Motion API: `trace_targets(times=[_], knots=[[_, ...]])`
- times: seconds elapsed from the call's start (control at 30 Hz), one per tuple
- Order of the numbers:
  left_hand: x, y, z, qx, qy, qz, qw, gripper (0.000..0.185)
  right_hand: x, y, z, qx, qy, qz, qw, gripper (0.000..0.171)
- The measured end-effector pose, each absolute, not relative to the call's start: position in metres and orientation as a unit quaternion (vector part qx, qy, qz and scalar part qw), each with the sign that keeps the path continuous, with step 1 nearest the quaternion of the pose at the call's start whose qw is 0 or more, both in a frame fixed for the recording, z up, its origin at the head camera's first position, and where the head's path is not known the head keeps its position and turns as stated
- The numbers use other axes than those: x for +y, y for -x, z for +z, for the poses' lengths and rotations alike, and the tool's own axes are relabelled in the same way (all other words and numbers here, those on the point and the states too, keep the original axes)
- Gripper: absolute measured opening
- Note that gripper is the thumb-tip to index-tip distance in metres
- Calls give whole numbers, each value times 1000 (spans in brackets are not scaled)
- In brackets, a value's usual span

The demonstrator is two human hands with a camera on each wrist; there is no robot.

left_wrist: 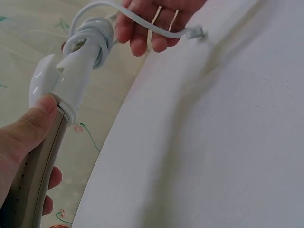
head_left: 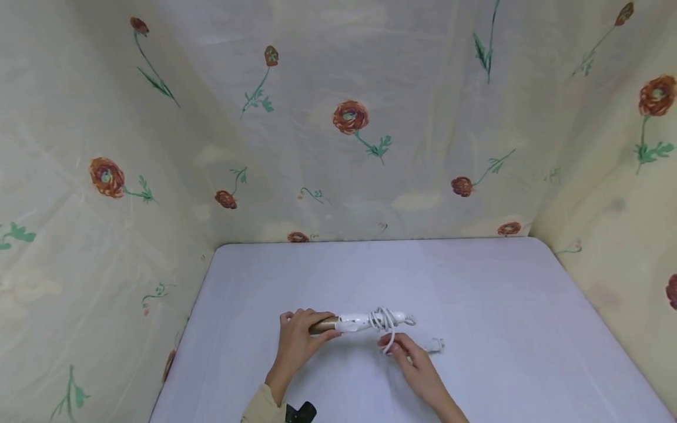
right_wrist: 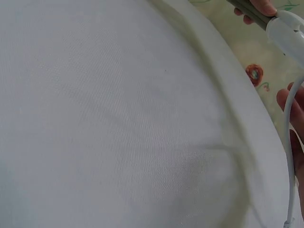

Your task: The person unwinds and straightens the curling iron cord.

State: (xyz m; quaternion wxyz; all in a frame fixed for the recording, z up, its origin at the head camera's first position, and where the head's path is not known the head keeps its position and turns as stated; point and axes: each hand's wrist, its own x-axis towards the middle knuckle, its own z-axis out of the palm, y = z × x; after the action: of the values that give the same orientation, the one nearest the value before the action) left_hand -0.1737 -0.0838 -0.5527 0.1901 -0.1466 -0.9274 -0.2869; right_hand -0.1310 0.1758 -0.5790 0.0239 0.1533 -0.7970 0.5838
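A curling iron (head_left: 353,322) with a white handle and a brownish-gold barrel (left_wrist: 35,171) is held above the white table. My left hand (head_left: 296,341) grips the barrel, thumb close to the white clamp lever (left_wrist: 42,80). Several turns of white cord (head_left: 382,319) wrap the handle toward its far end. Below that coil, my right hand (head_left: 418,369) holds the loose stretch of cord (right_wrist: 288,128), which runs across its fingers. The plug (head_left: 436,345) sticks out just past the right hand.
The white tabletop (head_left: 502,305) spreads around the hands, with soft shadows on it. Flower-printed cloth (head_left: 412,176) rises behind the table and on both sides. A black object (head_left: 304,412) shows by the left sleeve (head_left: 262,406).
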Motion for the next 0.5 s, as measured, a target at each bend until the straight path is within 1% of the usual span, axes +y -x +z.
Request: trace_targets(times=[0.13,0.33,0.5], knots=[[-83,174,-552,-930,137,-281,191,40,175,128,-577,-773,-158,614,24,21],[-82,174,-554,-936,126,-281,172,40,174,124,-577,-788,-152,596,27,13],[-83,173,-555,-935,131,-283,171,41,174,124,-578,-795,-173,579,53,7]])
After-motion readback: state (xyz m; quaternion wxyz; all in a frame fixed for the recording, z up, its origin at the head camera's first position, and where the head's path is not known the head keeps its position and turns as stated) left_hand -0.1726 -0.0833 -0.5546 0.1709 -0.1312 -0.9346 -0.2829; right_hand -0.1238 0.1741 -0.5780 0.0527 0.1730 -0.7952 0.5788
